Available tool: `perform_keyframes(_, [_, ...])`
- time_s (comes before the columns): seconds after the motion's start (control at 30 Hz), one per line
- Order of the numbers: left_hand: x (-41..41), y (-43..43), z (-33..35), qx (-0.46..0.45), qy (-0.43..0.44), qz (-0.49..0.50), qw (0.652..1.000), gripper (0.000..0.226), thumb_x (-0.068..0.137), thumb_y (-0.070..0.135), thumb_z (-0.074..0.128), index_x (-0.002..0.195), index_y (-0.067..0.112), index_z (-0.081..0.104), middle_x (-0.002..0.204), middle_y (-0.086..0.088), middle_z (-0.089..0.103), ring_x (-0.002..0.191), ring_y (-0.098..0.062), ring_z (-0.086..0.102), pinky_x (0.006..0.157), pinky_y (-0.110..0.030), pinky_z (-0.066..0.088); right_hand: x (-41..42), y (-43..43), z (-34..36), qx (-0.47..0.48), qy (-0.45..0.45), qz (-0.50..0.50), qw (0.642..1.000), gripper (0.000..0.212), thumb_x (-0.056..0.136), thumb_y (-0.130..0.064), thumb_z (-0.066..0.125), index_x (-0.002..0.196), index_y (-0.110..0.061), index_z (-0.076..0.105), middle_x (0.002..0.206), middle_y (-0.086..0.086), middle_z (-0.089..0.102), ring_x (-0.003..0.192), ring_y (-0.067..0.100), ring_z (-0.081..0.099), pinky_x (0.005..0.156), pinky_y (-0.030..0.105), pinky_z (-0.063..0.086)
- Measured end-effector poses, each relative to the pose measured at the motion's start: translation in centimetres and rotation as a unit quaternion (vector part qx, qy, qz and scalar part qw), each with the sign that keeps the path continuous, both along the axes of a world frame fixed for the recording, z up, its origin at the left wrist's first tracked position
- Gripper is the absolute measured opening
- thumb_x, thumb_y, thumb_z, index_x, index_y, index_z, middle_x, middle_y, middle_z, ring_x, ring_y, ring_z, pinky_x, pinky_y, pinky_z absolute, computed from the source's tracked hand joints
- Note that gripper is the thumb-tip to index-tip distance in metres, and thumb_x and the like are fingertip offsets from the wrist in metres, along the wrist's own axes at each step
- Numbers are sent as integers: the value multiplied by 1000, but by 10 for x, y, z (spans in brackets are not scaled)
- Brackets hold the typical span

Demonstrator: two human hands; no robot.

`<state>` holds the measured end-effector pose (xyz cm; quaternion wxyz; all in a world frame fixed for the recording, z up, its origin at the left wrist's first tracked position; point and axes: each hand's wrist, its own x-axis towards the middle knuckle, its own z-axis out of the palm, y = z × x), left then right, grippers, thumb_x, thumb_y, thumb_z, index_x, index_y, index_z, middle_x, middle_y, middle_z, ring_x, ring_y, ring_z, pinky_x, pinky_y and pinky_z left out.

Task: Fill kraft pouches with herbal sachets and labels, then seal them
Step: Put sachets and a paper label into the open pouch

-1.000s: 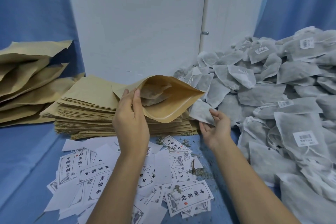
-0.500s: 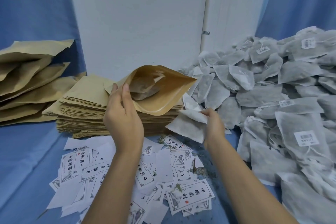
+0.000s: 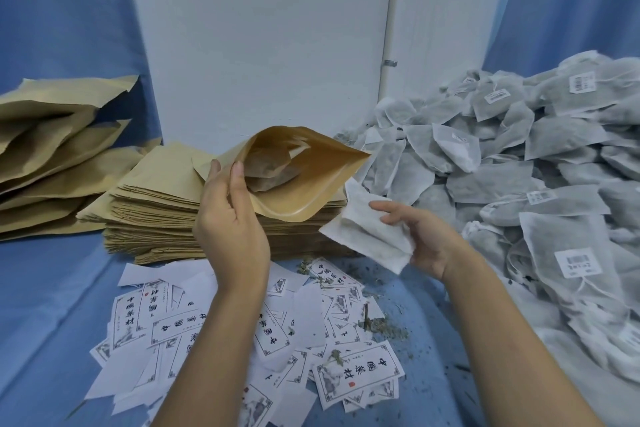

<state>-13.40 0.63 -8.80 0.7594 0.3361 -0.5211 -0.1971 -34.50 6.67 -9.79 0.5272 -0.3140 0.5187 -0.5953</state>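
An open kraft pouch [image 3: 311, 184] is gripped at its rim by the left hand [image 3: 230, 229] above a stack of flat pouches [image 3: 156, 204]; the right hand [image 3: 422, 239] pinches a white herbal sachet [image 3: 363, 236] just beside its mouth, over labels [image 3: 207, 326] strewn on the desk [image 3: 52, 305].

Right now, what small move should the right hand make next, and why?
Probably slide the sachet into the open pouch: the left hand holds its mouth wide, and the right hand grips the sachet just beside the opening.
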Motion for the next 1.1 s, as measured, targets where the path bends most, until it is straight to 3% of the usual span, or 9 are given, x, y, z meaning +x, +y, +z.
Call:
perform_keyframes(0.17, [0,-3,-6,-29,-67,11,997,31,98,20,47,114,0,64,115,19,45,126,-14,42,97,0,28,6,17,10,-110,5,265,958,32,60,-8,71,90,-16,78,95,2,72,83,14,69,69,25,56])
perform_keyframes(0.27, [0,-5,-13,-17,-119,-5,993,30,98,21,46,113,3,66,117,7,54,131,-14,39,105,-18,32,15,20,20,-160,-31,310,937,33,63,-11,81,96,-12,77,96,4,74,84,13,71,71,23,57])
perform_keyframes(0.4, [-4,-3,-17,-20,-142,-28,989,41,97,31,39,116,6,65,117,4,57,132,-13,38,105,-12,28,32,8,38,-143,-23,195,970,38,80,-3,61,118,-5,67,114,11,68,94,19,68,76,29,58])
perform_keyframes(0.57, [-7,-1,-20,-20,-152,-37,987,50,93,38,36,117,5,64,118,3,59,134,-17,39,106,-16,28,70,-22,54,-95,36,-42,994,17,89,3,58,104,2,65,84,10,64,67,15,62,48,23,54])
perform_keyframes(0.67, [-9,-2,-19,-19,-135,-40,990,51,93,40,35,117,5,64,117,9,56,133,-15,40,105,-16,29,90,-47,62,-87,136,-115,980,17,89,6,53,84,-5,65,91,14,64,81,22,61,74,37,59])
perform_keyframes(0.73, [-12,0,-17,-21,-118,-41,992,48,95,39,37,116,6,65,116,11,56,131,-13,41,105,-15,30,100,-64,64,-76,156,-166,971,20,88,6,47,94,-1,65,105,18,66,99,31,62,91,48,53])
perform_keyframes(0.87, [-20,6,-12,-25,-86,-37,995,35,97,28,44,110,6,68,112,17,53,125,-7,44,103,-18,35,118,-87,61,-41,186,-169,967,31,95,-3,40,120,1,58,117,18,62,101,28,59,85,33,48])
perform_keyframes(1.0, [-23,12,-11,-15,-105,-42,993,36,97,30,44,110,7,68,114,8,63,125,-7,45,103,-18,35,124,-82,54,-53,187,-155,969,18,98,-6,39,95,-8,57,95,14,57,83,24,56,69,26,49])
perform_keyframes(1.1, [-21,11,-10,-13,-137,-54,989,47,95,39,37,113,8,67,120,-2,64,129,-12,45,101,-7,29,120,-80,57,-16,267,-122,956,19,99,-9,38,93,-9,56,114,18,61,107,32,59,73,29,45])
